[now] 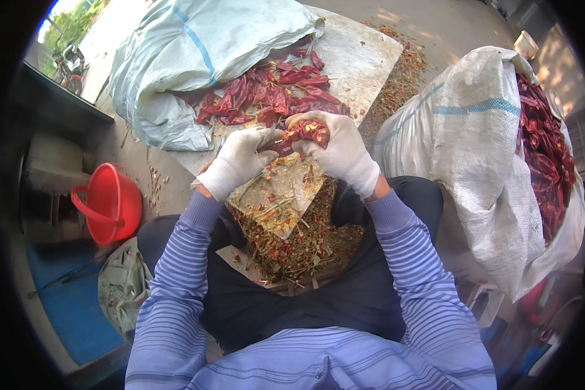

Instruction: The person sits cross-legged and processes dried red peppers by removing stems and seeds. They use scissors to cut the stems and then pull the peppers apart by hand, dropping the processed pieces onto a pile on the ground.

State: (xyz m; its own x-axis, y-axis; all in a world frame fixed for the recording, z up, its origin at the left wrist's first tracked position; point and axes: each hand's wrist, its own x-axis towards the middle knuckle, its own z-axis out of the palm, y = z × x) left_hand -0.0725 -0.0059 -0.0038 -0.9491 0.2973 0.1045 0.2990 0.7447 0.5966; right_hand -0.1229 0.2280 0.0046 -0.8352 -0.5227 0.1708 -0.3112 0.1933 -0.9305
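Observation:
My right hand (339, 146), in a white knit glove, holds a bunch of dried red chili peppers (308, 132). Their pale, stemless ends face me. Beside it, my gloved left hand (243, 158) has thumb and fingers around the end of a dark red dried chili (283, 148), partly hidden by the fingers. Just beyond both hands, a pile of dried red chili peppers (273, 95) spills from a pale woven sack (170, 68) onto a board (356, 53). Under my hands, the board's near corner carries loose stems and yellow seeds (273, 195).
At right stands a white woven sack (473, 146) full of dried red chilies (541, 151). A red plastic bucket (114, 204) is at left. Stem scraps (297, 248) lie between my legs, with more debris (399, 73) along the board's right edge. A motorcycle (69, 68) is far left.

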